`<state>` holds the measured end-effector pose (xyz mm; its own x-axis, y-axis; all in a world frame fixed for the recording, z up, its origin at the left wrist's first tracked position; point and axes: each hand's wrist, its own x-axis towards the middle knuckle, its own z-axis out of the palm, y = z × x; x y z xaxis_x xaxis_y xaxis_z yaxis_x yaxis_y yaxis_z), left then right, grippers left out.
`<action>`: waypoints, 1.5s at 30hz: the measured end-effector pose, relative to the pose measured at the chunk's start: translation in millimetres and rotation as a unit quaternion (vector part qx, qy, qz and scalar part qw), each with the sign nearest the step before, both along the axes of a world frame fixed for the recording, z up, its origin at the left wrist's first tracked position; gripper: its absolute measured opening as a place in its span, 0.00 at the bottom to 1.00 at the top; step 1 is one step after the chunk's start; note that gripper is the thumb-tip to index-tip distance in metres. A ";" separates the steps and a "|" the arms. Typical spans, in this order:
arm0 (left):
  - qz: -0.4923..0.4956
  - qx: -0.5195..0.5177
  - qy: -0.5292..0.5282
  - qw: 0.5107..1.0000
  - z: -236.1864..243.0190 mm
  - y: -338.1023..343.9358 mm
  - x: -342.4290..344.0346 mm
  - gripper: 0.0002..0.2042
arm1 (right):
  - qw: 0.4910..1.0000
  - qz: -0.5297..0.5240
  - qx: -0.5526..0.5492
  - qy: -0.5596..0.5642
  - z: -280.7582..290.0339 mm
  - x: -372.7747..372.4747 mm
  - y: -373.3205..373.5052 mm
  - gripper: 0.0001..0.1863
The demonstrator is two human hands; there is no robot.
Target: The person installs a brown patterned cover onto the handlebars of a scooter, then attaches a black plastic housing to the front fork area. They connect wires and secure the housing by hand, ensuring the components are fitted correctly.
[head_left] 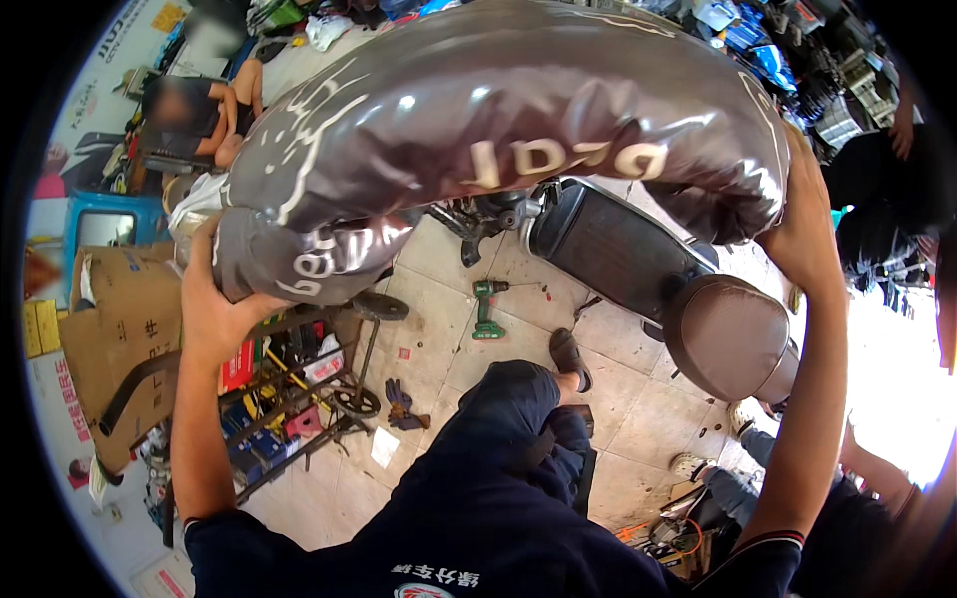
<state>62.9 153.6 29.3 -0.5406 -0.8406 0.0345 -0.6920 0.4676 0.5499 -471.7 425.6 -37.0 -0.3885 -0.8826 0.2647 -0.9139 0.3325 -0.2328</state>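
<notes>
A big, curved brown leatherette cushion (518,110), puffy and glossy with cream lettering and line drawings, is held up across the upper view, bowed like an arch. My left hand (221,314) grips its lower left end, thumb on the near face and the other fingers largely hidden. At the right end, my right hand (802,234) clasps the outer side, its fingertips out of sight behind the cushion. Below the arch shows a scooter with a black padded part (608,234) and a round brown seat (728,334).
On the tiled floor lie a green cordless drill (487,311), dark gloves (401,407) and white paper (384,447). A metal-framed cart (299,419) with tools and a cardboard box (130,329) stand left. One person (194,115) sits far left; others are at the right.
</notes>
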 end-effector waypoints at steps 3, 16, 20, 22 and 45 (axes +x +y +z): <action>-0.027 -0.027 0.015 0.999 -2.2 5.6 3.0 0.54 | 0.985 -0.124 -0.121 -0.011 -14.1 64.3 53.4 0.48; -0.242 -0.437 -0.067 0.864 -6.2 32.8 23.0 0.41 | 0.780 -0.360 -0.085 -0.504 -275.1 376.8 169.9 0.48; -0.454 -0.300 0.036 0.838 -86.4 65.6 21.3 0.34 | 0.770 -0.337 -0.073 -0.537 -326.2 406.5 130.5 0.48; -0.426 -0.213 0.032 0.879 -177.7 53.9 5.9 0.32 | 0.788 -0.309 -0.081 -0.525 -361.5 408.3 109.1 0.45; -0.166 0.079 0.564 0.805 -606.0 -76.5 -133.7 0.24 | 0.967 -0.046 -0.203 -0.149 -652.6 351.4 -155.8 0.49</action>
<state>-70.7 77.1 -576.7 -0.4361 -0.6981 0.5679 0.4384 0.3863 0.8115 -120.3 269.8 -689.6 -0.5731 -0.6877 0.4457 -0.7568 0.2356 -0.6097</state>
